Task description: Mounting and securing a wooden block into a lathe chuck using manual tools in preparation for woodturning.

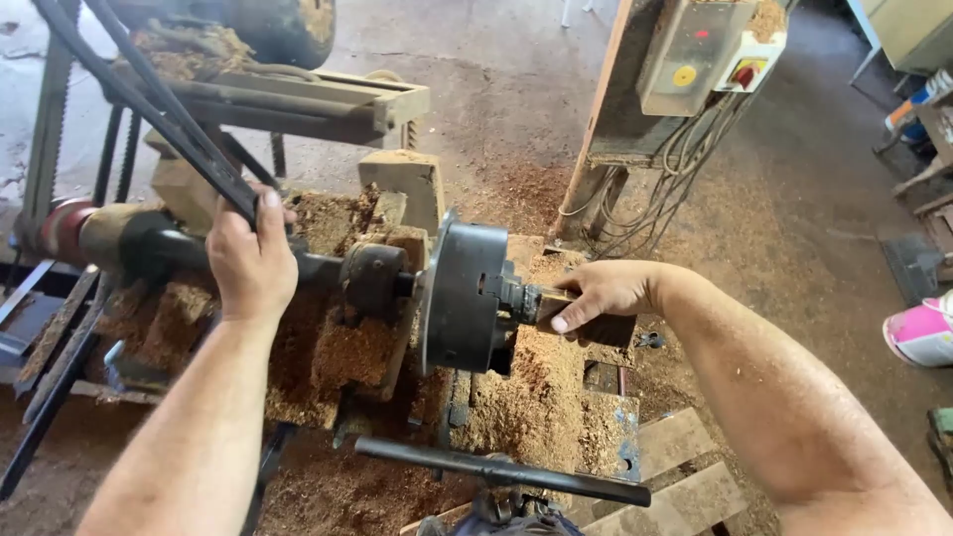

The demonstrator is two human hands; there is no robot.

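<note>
Mounting step: our left hand (250, 260) grips the drive belt (169, 119); right hand (601, 296) clasps wood blank (586, 320) at chuck (465, 293). Next, we judge: seating it square.

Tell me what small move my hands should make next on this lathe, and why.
Probably push the wood block deeper into the chuck with your right hand: its end only just sits in the jaws. Your left hand grips the drive belt, which looks able to hold the spindle steady.

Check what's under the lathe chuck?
Under the chuck: piled sawdust over the bed and a black bar. Sawdust hides the bed surface; right hand covers the wood block.
</note>
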